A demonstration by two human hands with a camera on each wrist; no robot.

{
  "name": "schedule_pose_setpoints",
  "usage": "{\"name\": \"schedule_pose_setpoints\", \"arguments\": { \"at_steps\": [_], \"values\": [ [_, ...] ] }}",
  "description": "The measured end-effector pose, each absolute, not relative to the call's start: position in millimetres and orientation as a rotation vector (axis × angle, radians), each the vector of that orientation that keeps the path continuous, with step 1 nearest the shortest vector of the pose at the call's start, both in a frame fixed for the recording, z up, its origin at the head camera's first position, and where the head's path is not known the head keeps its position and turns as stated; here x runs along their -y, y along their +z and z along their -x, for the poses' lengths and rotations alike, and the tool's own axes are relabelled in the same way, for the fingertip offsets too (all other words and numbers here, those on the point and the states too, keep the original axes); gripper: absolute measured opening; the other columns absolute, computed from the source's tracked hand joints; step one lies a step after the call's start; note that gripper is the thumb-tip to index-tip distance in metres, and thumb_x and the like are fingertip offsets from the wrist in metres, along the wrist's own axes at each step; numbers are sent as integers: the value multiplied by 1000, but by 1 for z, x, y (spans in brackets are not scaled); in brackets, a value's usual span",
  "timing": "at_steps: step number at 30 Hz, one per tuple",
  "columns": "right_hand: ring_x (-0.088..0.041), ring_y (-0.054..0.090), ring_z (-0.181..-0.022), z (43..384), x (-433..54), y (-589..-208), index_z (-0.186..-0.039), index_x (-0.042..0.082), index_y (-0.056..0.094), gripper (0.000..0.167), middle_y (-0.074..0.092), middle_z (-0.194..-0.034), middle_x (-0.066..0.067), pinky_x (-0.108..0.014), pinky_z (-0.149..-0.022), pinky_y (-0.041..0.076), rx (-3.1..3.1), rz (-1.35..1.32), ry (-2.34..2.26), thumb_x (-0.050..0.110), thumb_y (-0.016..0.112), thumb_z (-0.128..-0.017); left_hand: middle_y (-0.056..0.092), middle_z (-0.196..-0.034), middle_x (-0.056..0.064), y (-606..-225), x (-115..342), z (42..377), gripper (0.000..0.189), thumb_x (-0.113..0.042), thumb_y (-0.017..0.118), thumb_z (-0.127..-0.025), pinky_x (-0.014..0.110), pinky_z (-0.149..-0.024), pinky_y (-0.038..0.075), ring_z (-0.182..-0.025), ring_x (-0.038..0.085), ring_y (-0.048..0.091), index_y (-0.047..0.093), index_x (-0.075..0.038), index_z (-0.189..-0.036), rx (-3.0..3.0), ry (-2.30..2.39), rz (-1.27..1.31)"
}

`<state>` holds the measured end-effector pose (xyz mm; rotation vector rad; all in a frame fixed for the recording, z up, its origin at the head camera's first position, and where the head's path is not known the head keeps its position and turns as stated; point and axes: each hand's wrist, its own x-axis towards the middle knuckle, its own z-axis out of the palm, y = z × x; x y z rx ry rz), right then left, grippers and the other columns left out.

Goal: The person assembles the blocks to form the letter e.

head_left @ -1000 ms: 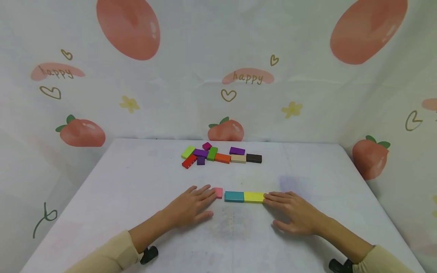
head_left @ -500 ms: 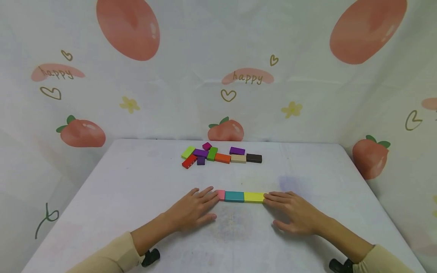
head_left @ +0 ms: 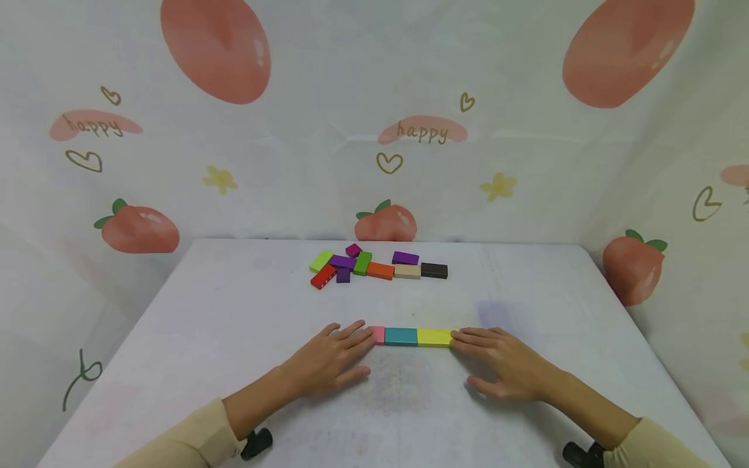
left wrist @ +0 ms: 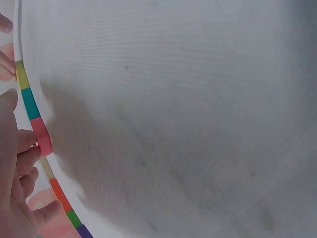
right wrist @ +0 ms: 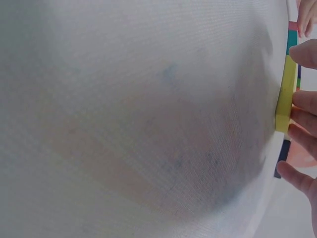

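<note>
A pink block (head_left: 379,335), a teal block (head_left: 400,337) and a yellow block (head_left: 433,337) lie end to end in a straight row on the table. My left hand (head_left: 332,359) is spread palm down, its fingertips touching the pink block's left end and covering part of it. At the opposite end, the fingertips of my right hand (head_left: 502,364) rest against the yellow block (right wrist: 286,94). Both thumbs stick out toward the near side, off the blocks. From the left wrist, the pink block (left wrist: 41,136) meets the teal one without a visible gap.
Farther back on the white table (head_left: 263,305) lies a loose group of blocks, among them a red one with white dots (head_left: 324,277), an orange one (head_left: 380,271), a beige one (head_left: 407,272) and a black one (head_left: 434,270). A patterned cloth (head_left: 304,156) hangs behind.
My left hand has slid the pink block slightly right and nearer, closing the gap to the teal block. Over the last half second, both hands have stayed practically still.
</note>
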<state>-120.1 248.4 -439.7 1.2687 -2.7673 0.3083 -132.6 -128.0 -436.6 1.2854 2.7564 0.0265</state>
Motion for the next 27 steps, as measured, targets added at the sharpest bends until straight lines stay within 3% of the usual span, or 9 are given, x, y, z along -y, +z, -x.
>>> {"name": "schedule_pose_setpoints", "arguments": {
  "at_steps": [27],
  "values": [
    [-25, 53, -129, 120, -247, -440, -135, 12, 62, 57, 56, -143, -4, -54, -97, 49, 2782, -1244, 349, 35, 74, -84, 41, -156, 2, -437, 124, 137, 61, -52, 42, -103, 48, -109, 40, -146, 22, 33, 43, -15, -152, -2777, 55, -1313]
  ]
}}
